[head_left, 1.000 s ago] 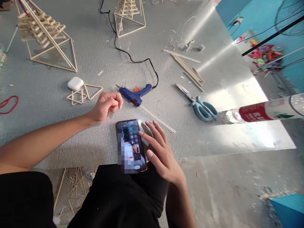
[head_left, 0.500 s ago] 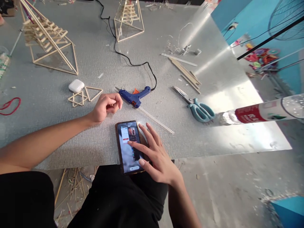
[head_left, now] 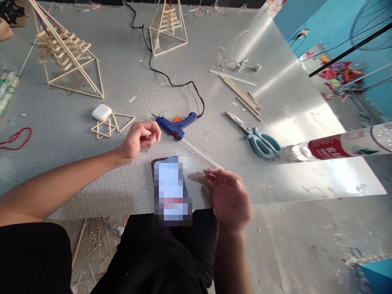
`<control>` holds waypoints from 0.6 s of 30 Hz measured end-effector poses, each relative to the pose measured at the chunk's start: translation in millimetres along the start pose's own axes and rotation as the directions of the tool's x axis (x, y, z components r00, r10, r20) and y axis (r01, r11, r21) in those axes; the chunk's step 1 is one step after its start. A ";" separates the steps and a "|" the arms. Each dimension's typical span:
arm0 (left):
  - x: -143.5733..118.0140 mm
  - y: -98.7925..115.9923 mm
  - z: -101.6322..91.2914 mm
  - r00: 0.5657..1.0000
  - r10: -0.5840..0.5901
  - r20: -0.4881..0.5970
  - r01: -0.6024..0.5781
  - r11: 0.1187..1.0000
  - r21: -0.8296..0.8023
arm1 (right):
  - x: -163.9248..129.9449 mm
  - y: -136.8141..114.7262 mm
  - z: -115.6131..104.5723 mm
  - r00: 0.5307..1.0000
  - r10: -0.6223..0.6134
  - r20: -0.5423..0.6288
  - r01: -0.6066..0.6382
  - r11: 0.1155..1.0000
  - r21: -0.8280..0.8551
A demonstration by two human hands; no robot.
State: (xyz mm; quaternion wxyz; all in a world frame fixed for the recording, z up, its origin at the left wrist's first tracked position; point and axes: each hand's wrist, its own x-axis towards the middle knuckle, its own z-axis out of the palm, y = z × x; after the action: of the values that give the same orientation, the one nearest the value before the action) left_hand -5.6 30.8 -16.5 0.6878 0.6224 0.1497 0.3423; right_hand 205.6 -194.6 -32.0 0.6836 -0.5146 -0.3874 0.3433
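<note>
A phone (head_left: 170,188) lies at the table's front edge, its lit screen pixelated. Just right of it my right hand (head_left: 232,199) is lifted clear, turned on its side, fingers loosely bent and holding nothing. My left hand (head_left: 141,139) rests on the table above the phone, fingers curled in with nothing visible in them. Close by its fingertips lies a blue glue gun (head_left: 176,124) with an orange trigger, and a clear glue stick (head_left: 203,154) extends from its rear. Left of that hand are small stick shapes (head_left: 104,129), a triangle and a star, and a white earbud case (head_left: 102,111).
Two stick-built pyramid frames (head_left: 75,65) (head_left: 169,28) stand farther back. Teal-handled scissors (head_left: 263,143), flat wooden strips (head_left: 240,96) and a plastic bottle lying on its side (head_left: 330,146) are on the right. A black cord (head_left: 171,83) runs back; red string (head_left: 23,139) lies left.
My right hand has drawn away from the phone screen to the right and turned on its side. The screen now shows a different, mostly pale picture. My left hand stays put.
</note>
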 end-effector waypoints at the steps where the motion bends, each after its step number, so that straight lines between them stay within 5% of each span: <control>1: 0.5 0.4 0.3 1.000 -0.003 -0.005 0.003 1.000 -0.002 | 1.7 1.3 -1.7 0.998 0.014 -0.069 -0.007 0.996 0.092; 6: 2.6 2.9 2.4 1.000 -0.020 -0.022 0.020 1.000 -0.005 | 6.7 -2.7 0.4 0.976 0.090 -0.196 -0.048 0.977 0.207; 18: 2.5 3.9 6.8 1.000 -0.013 -0.015 0.013 1.000 -0.004 | 4.2 -2.8 7.5 0.987 0.090 -0.136 -0.082 0.995 0.061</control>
State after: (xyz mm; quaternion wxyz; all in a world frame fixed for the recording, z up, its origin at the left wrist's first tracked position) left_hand -0.7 27.3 -11.0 0.6902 0.6175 0.1581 0.3426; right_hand 201.1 -188.4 -27.3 0.7074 -0.5343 -0.3068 0.3464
